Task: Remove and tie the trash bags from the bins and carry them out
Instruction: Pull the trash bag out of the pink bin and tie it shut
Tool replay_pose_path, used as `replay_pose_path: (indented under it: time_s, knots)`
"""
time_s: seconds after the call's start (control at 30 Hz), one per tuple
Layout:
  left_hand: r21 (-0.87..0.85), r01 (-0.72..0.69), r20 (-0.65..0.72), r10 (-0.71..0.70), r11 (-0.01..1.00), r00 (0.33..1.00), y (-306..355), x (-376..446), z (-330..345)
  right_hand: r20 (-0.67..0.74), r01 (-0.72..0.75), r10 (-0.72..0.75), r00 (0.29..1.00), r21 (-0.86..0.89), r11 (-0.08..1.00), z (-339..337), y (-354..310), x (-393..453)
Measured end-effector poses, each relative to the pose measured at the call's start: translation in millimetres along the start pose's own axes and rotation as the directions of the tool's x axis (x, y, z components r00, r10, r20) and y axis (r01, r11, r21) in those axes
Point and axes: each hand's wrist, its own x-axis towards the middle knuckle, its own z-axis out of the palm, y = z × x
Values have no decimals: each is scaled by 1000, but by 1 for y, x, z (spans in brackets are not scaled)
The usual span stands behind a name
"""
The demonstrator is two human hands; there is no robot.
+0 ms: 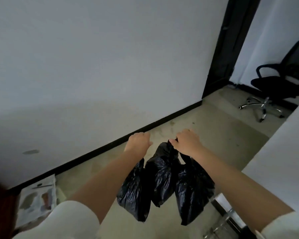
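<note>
Three black trash bags hang in front of me above the floor. My right hand [186,142] grips the gathered tops of the middle bag [162,173] and the right bag [193,192]. My left hand [139,142] is curled knuckles-up just left of it. The left bag [135,190] hangs below my left forearm, and its top runs out of sight behind the wrist. All three bags are bunched shut at the top and touch each other.
A white wall with a black baseboard [110,144] runs along the left. A dark door frame [221,66] opens at the back right, with a black office chair [274,87] beyond it. A white panel [283,152] stands on the right. Stained paper [38,200] lies at the lower left.
</note>
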Motion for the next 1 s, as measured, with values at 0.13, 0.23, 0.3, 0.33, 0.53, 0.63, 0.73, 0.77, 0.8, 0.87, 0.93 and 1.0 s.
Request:
replay_pose_path:
  time_s: [0.13, 0.23, 0.3, 0.33, 0.53, 0.63, 0.73, 0.77, 0.8, 0.87, 0.93, 1.0]
  knots:
    - [-68, -56, 4, 56, 996, 998, 0, 131, -3, -17, -94, 94, 995, -6, 996, -15, 43, 99]
    - [-86, -84, 16, 85, 993, 996, 7, 228, 2, -15, -158, 158, 987, 8, 987, -23, 83, 176]
    - [-106, -87, 18, 89, 991, 996, 12, 291, 7, -17, -176, 176, 984, 10, 984, -27, 113, 229]
    - [-125, -80, 17, 82, 989, 996, 15, 323, 10, -16, -176, 176, 984, 4, 984, -29, 130, 257]
    - [-236, 25, 77, -7, 971, 997, 41, 503, 33, 70, -187, 187, 980, -5, 982, -38, 232, 417]
    - [-260, 39, 116, -8, 965, 993, 55, 582, 51, 135, -216, 215, 967, -9, 976, -38, 278, 484]
    - [-293, 64, 153, -19, 954, 988, 70, 660, 71, 176, -226, 231, 957, -43, 973, -38, 327, 552]
    - [-302, 70, 166, -20, 951, 986, 75, 687, 79, 181, -223, 231, 956, -61, 973, -37, 346, 576]
    - [-306, 71, 179, -16, 949, 984, 80, 713, 87, 193, -228, 239, 952, -77, 971, -36, 363, 599]
    - [-329, 72, 208, -2, 942, 978, 88, 764, 104, 249, -241, 261, 933, -110, 964, -29, 398, 646]
    - [-365, 99, 242, -9, 926, 970, 94, 821, 129, 328, -249, 288, 900, -156, 956, -17, 435, 700]
    - [-383, 128, 280, -17, 915, 960, 100, 852, 143, 389, -253, 310, 867, -193, 948, -11, 459, 729]
